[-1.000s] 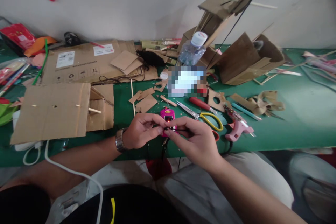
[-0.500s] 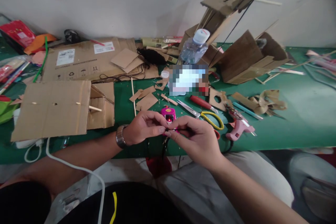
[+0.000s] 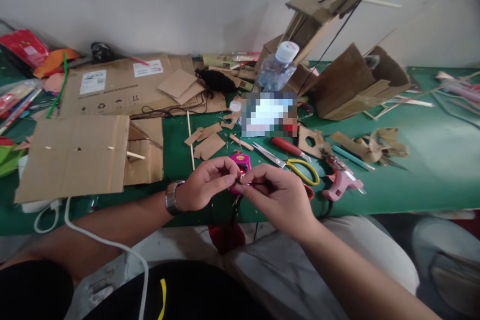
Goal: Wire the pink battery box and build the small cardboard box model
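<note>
My left hand (image 3: 205, 186), with a watch on the wrist, pinches a thin black string (image 3: 235, 207) between thumb and fingertips. Opposite it, my right hand (image 3: 283, 195) pinches the same string, and the fingertips of both hands nearly meet. Part of the string dangles below them over the table edge. Just behind the fingers sits a small pink device (image 3: 240, 158) with a lit red light, partly covered by my hands. Scissors with yellow handles (image 3: 305, 172) and a red-handled knife (image 3: 287, 146) lie to the right of it.
A pink glue gun (image 3: 341, 180) rests on the green table (image 3: 423, 175) at right. A cardboard box (image 3: 75, 157) with a stick through it stands at left. Behind are a plastic bottle (image 3: 275, 71), a tall cardboard structure (image 3: 315, 7) and cardboard scraps (image 3: 210, 146). A white cable (image 3: 108, 244) crosses my left forearm.
The view has shifted slightly. My fingertips have moved a little on the string, with my left thumb and fingers drawn slightly apart from the right ones. The other things lie as before.
</note>
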A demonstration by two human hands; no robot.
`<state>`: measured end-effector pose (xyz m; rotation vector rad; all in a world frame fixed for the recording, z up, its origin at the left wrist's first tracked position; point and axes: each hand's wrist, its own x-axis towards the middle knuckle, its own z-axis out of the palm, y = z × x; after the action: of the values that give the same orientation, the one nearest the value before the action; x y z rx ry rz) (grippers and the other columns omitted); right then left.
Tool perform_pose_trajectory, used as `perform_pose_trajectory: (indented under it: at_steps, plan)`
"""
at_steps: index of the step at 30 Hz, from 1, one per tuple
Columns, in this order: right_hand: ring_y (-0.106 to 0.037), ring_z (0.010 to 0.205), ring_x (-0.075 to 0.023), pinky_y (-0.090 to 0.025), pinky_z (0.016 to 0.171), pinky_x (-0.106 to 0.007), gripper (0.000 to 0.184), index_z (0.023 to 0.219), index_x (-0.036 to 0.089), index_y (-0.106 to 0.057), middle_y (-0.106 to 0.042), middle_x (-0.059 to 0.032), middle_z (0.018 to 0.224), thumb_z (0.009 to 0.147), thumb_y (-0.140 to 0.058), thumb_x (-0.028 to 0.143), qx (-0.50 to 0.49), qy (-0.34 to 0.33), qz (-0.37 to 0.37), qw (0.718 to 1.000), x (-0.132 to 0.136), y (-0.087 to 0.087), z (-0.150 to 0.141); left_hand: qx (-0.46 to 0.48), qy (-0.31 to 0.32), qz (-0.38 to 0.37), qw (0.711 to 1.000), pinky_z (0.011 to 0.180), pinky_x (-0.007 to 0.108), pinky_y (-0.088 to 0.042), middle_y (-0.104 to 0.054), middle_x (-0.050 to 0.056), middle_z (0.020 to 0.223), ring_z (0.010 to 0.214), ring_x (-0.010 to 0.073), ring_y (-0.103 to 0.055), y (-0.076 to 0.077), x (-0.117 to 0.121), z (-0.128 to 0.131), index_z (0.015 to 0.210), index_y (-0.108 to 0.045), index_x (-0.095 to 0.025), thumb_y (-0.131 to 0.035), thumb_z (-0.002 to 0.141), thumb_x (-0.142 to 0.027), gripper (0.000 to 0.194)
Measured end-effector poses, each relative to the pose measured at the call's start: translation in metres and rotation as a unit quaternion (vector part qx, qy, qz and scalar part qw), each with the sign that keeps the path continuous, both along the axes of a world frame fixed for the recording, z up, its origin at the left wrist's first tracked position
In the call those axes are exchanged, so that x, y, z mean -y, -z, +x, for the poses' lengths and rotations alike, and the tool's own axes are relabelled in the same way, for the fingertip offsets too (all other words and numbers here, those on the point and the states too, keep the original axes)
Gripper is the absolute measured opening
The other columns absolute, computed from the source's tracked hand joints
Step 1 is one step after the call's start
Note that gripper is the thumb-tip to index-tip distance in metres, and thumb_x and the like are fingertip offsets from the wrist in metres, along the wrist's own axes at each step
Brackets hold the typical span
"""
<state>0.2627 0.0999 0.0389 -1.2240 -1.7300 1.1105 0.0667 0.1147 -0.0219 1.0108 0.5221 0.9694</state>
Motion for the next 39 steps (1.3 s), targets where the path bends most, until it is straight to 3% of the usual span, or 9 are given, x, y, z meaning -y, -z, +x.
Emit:
perform_pose_trajectory:
  at_steps: [10, 17, 21, 31, 39]
  plan:
    - [-0.041, 0.055, -0.0094, -0.032, 0.051, -0.024, 0.014, 0.090, 0.019, -0.077, -0.063, 0.0010, 0.066, 0.091, -0.078, 0.033, 0.003, 0.003, -0.010, 1.000, 0.001, 0.005, 0.001, 0.034, -0.023, -0.107, 0.993, 0.072, 0.024, -0.046, -0.061, 0.002, 0.087, 0.078, 0.0124, -0.055, -0.011, -0.001, 0.004, 0.089, -0.068, -0.017, -0.084, 0.087, -0.045, 0.032]
    - [-0.043, 0.054, -0.0104, -0.032, 0.049, -0.024, 0.019, 0.091, 0.019, -0.076, -0.060, 0.0007, 0.065, 0.091, -0.078, 0.037, -0.007, 0.013, -0.025, 1.000, 0.001, 0.004, 0.001, 0.004, -0.037, -0.008, 0.999, 0.082, 0.027, -0.051, -0.070, 0.005, 0.097, 0.091, 0.0155, -0.063, -0.004, -0.001, 0.001, 0.103, -0.076, -0.019, -0.081, 0.091, -0.039, 0.024]
    - [-0.046, 0.055, -0.0111, -0.034, 0.049, -0.024, 0.021, 0.091, 0.018, -0.075, -0.061, 0.0000, 0.066, 0.091, -0.077, 0.039, -0.013, 0.015, -0.037, 0.999, 0.001, 0.003, 0.000, -0.016, -0.042, 0.001, 0.999, 0.080, 0.026, -0.051, -0.069, 0.005, 0.094, 0.087, 0.0148, -0.062, -0.001, -0.001, 0.001, 0.097, -0.076, -0.018, -0.082, 0.091, -0.040, 0.024]
    - [-0.048, 0.056, -0.0107, -0.037, 0.049, -0.022, 0.020, 0.098, 0.020, -0.071, -0.057, 0.0028, 0.066, 0.091, -0.077, 0.037, -0.032, 0.034, -0.037, 0.998, 0.001, 0.004, -0.002, 0.095, -0.039, -0.142, 0.984, 0.074, 0.024, -0.054, -0.066, 0.002, 0.088, 0.078, 0.0120, -0.065, -0.013, -0.001, 0.006, 0.090, -0.072, -0.016, -0.088, 0.084, -0.033, 0.024]
    - [-0.049, 0.055, -0.0098, -0.036, 0.050, -0.022, 0.015, 0.096, 0.018, -0.073, -0.063, 0.0007, 0.069, 0.093, -0.074, 0.032, 0.021, 0.030, -0.008, 0.999, 0.000, 0.004, -0.002, 0.105, -0.041, -0.149, 0.982, 0.071, 0.023, -0.055, -0.067, 0.002, 0.085, 0.076, 0.0116, -0.065, -0.012, -0.002, 0.005, 0.096, -0.075, -0.015, -0.088, 0.084, -0.031, 0.024]
